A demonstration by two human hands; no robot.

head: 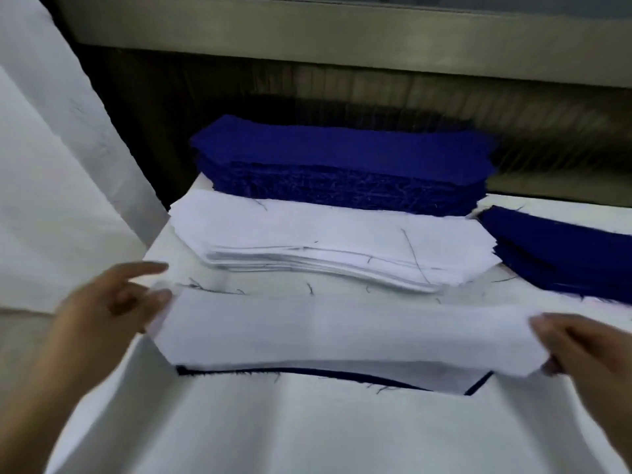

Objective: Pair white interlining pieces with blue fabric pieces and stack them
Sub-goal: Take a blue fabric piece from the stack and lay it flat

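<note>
A long white interlining piece (342,331) is stretched between my two hands just above the table. My left hand (113,302) pinches its left end and my right hand (581,347) pinches its right end. Under it lies a blue fabric piece (478,386), of which only a thin dark edge shows along the front. Behind sits a stack of white interlining pieces (328,241). A tall stack of blue fabric pieces (342,165) stands at the back. A second blue stack (561,251) lies at the right.
The work surface is a white table (307,432) with loose dark threads scattered on it. A white cloth panel (51,165) hangs at the left. A dark machine opening with a grey metal ledge (342,32) runs across the back.
</note>
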